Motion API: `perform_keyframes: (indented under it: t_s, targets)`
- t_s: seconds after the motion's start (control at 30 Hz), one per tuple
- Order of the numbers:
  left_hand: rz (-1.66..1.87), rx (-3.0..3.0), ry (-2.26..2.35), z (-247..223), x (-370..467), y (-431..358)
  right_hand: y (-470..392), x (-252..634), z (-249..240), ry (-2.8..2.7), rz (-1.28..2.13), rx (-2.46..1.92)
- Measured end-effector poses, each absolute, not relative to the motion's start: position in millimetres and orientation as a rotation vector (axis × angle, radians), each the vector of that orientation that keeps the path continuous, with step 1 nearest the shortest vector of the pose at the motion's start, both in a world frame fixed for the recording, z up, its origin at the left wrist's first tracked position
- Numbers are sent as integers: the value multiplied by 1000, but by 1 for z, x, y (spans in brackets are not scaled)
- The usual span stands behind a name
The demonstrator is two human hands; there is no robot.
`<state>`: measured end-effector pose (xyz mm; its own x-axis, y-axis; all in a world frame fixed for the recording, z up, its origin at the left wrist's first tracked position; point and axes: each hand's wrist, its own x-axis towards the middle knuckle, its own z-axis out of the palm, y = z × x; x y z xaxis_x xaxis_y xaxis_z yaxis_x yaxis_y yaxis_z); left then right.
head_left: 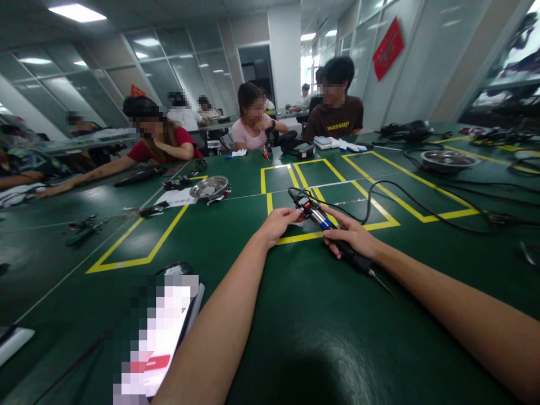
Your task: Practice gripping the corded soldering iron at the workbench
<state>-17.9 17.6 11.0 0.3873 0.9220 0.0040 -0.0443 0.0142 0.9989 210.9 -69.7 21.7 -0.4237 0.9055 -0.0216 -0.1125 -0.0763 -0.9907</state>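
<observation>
Over the green table, an electric screwdriver [321, 219] with a black grip and a silver and blue body slants between my two hands. Its thin bit points down to the right, toward me, and a black cord runs from its far end. My left hand [278, 224] is closed, with thumb and fingers pinching the far end near the cord. Wrapped round the lower body from the right is my right hand [353, 236]; some of its fingers are hidden behind the tool. Yellow tape outlines lie on the table beneath.
A lit tablet-like screen [169, 332] lies by my left forearm. Metal bowls [210, 188] [449, 160] stand left and far right. The black cord [405, 194] loops across the table to the right. Several people sit opposite, one in a brown shirt [337, 121].
</observation>
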Motion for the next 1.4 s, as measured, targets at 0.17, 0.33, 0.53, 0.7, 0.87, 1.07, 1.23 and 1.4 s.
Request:
perform_keyframes:
  t_s: [0.17, 0.33, 0.53, 0.7, 0.87, 1.07, 1.23, 1.4]
  targets:
    - [939, 1322, 747, 8, -17, 19, -69, 212, 23, -1412, 1637, -918]
    - [950, 1257, 761, 8, -17, 19, -71, 205, 27, -1447, 1639, -972]
    - [974, 1189, 747, 12, -17, 19, -80, 202, 38, -1458, 1537, -1226]
    - [998, 1182, 732, 12, -16, 18, -81, 203, 43, -1690, 1335, -1493]
    - [1013, 1188, 736, 11, -15, 18, -81, 198, 41, -1781, 1209, -1632]
    - [1035, 1227, 771, 10, -11, 19, -79, 200, 36, -1592, 1411, -1460]
    - [1053, 1178, 846, 16, -14, 18, -72, 215, 38, -1285, 1699, -1217]
    - [1025, 1112, 888, 19, -19, 19, -54, 253, 45, -898, 1635, -956]
